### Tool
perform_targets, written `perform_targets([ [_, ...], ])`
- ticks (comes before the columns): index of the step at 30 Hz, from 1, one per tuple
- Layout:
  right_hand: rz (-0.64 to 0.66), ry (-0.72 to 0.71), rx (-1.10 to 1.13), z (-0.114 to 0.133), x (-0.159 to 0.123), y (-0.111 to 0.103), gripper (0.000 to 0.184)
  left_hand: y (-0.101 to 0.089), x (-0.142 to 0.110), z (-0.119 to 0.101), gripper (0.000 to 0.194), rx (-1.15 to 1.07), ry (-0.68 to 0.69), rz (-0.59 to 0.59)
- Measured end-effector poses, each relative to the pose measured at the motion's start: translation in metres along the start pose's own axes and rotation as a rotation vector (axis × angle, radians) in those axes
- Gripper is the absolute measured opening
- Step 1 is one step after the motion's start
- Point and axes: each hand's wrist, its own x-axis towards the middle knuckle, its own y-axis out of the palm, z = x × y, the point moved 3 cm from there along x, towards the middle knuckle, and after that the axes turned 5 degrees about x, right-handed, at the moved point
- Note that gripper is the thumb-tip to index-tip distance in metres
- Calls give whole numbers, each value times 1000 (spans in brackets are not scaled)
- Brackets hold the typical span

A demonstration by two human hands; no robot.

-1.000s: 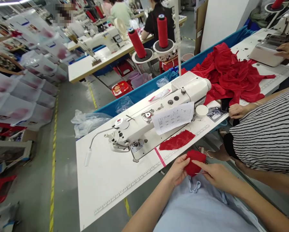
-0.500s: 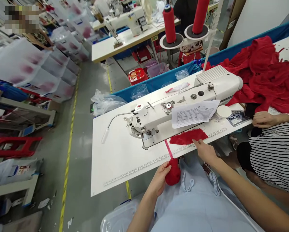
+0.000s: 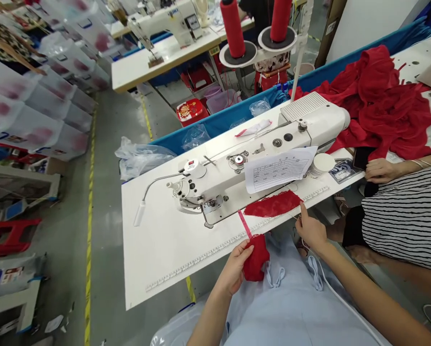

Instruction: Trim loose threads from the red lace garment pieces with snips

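My left hand [image 3: 235, 269] pinches a small piece of red fabric [image 3: 257, 259] at the table's front edge, in front of my lap. A second, flat red fabric piece [image 3: 273, 204] lies on the tabletop beside the bed of the white sewing machine [image 3: 251, 149]. My right hand [image 3: 312, 231] has its index fingertip at that piece's right end, with the other fingers curled. A thin item pokes out by its thumb, too small to name. From the machine plate, a pink-red strip [image 3: 244, 224] runs across the table towards the fabric in my left hand.
A printed paper sheet [image 3: 278, 170] hangs on the machine, and a measuring tape [image 3: 201, 257] runs along the table edge. Red thread cones [image 3: 233, 29] stand behind. At right are a red fabric heap [image 3: 374, 101] and another person's hand [image 3: 381, 170].
My right index finger has shifted to the right end of the flat red piece, which lies more stretched out. My left hand keeps its fabric. The head view has turned slightly.
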Motion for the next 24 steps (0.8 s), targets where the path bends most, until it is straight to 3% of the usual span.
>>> perform_targets([
  [8,-5,22,115,1,2,9,62,13,-2,-1,41,96,-99,56],
  [10,-49,14,207,-1,-2,7,59,17,-3,-2,40,106,-106,94],
  [13,-90,-110,479,-4,-15,4,47,25,-5,-2,37,127,-125,202],
  [16,2,-272,850,-3,-29,5,36,39,-5,0,34,179,-156,369],
  [19,156,-388,1119,-1,-39,10,37,53,-3,1,35,249,-152,505],
  [22,410,-312,1294,-4,-45,18,52,63,0,3,39,289,-141,587],
  [24,475,-262,1375,-11,-47,19,60,66,5,5,38,253,-141,586],
])
